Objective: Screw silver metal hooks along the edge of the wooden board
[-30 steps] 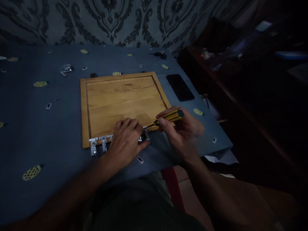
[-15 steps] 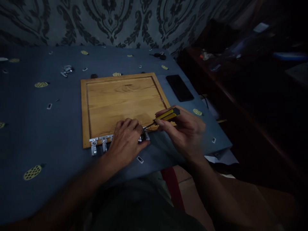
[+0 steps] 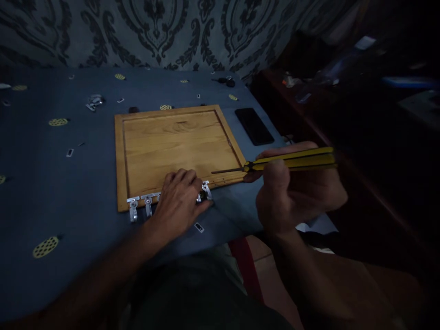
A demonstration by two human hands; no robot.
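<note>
A framed wooden panel (image 3: 178, 142) lies flat, with metal hinges (image 3: 148, 203) in a row along its near edge. Over that edge rests my left hand (image 3: 180, 199), fingers curled, with thumb and fingertips gripping a hinge (image 3: 206, 189) that partly shows at its right side; the hinges beneath the palm are hidden. My right hand (image 3: 292, 197) is closed around the yellow and black handle of a screwdriver (image 3: 290, 160). The screwdriver's thin shaft points left, close to the panel's near right corner, and its tip is apart from the hinge.
A black phone (image 3: 254, 126) lies right of the panel on the blue tablecloth (image 3: 85, 197). Behind are a loose hinge (image 3: 94, 102) and a dark key-like item (image 3: 225, 81). A patterned wall backs the table, and a dark reddish ledge (image 3: 309, 114) runs along the right.
My right hand has drawn the screwdriver away from the hinge, to the right, and the handle now lies nearly level. My left hand keeps its place at the panel's edge.
</note>
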